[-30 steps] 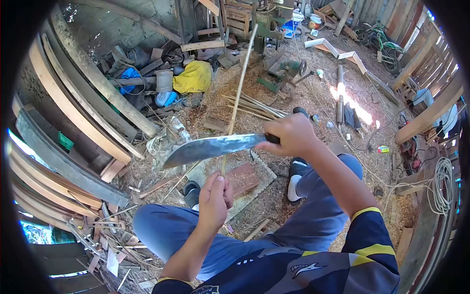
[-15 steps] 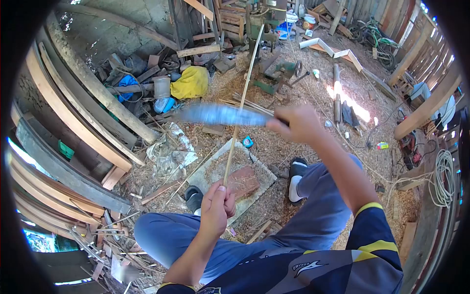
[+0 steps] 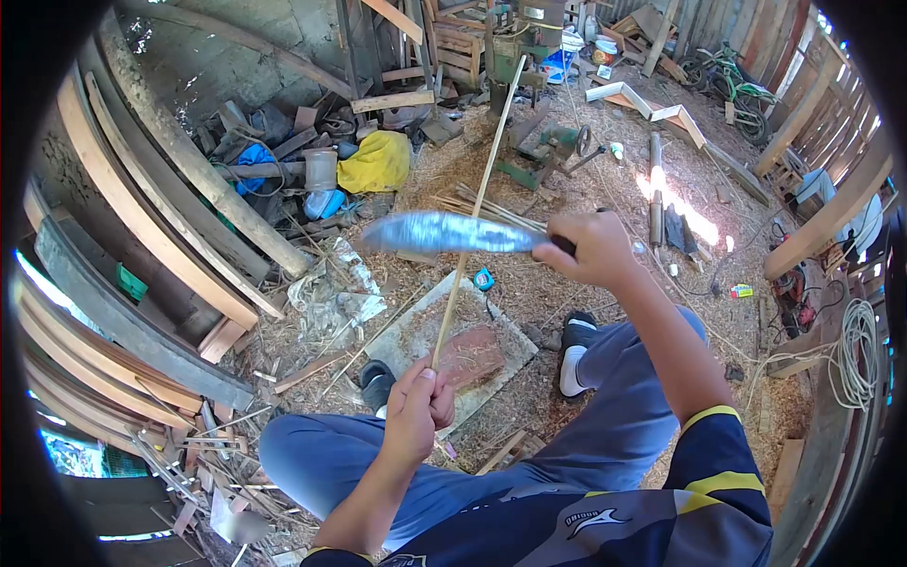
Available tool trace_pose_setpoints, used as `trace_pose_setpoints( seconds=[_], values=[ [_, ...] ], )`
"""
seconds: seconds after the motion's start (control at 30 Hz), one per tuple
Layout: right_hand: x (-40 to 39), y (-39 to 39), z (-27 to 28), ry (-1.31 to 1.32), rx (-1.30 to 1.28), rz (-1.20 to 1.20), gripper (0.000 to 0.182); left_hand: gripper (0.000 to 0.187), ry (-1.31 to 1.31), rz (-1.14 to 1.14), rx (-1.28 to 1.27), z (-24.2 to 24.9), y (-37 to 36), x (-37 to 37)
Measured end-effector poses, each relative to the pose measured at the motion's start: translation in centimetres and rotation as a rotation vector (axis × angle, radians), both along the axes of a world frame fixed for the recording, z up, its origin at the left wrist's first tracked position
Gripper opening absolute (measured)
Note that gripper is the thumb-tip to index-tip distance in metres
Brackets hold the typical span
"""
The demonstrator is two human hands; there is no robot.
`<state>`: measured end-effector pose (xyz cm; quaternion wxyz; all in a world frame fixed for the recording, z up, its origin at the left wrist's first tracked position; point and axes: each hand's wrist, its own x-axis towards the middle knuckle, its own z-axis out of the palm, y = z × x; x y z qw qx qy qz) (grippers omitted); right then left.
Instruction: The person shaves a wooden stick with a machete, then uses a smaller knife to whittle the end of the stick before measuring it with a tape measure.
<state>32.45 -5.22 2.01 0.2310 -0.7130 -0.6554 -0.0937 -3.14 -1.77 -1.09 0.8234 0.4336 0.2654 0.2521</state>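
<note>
Slanting up/rt: stick (image 3: pixel 487 175); machete (image 3: pixel 444 233) crosswise, tip lft.

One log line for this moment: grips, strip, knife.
left grip: holding long thin pale wooden strip | right grip: holding broad silvery metal knife | knife: crosswise over strip, contact unclear

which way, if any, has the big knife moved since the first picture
Yes: judged against the reddish block between the feet, the knife has moved up and a little right in the view.

Head cam looks fwd & dn, L hand (image 3: pixel 412 416) & R hand (image 3: pixel 591 249) nr.
</note>
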Motion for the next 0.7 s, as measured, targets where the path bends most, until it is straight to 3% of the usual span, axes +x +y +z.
trace_pose_setpoints(
  seconds=[0.1, 0.2, 0.3, 0.5, 0.7],
  values=[
    [1.3, 0.9, -0.5, -0.085, 0.045, -0.024, 0.055, 0.024, -0.004, 0.013, -0.049, 0.5, 0.0, -0.2],
    [3.7, 2.3, 0.2, 0.147, 0.001, -0.424, 0.054, 0.024, 0.045, 0.028, -0.155, 0.7, 0.1, -0.1],
    [2.0, 1.1, 0.0, 0.238, 0.038, -0.335, 0.054, 0.024, 0.008, -0.022, -0.179, 0.0, 0.4, 0.1],
    [-6.4, 0.3, -0.8, 0.108, 0.031, 0.082, 0.053, 0.028, -0.036, -0.077, -0.161, 0.5, 0.4, 1.3],
    [-9.2, 0.3, -1.6, 0.1, 0.057, 0.287, 0.052, 0.031, -0.026, -0.027, -0.101, 0.1, 0.6, 2.6]
  ],
)
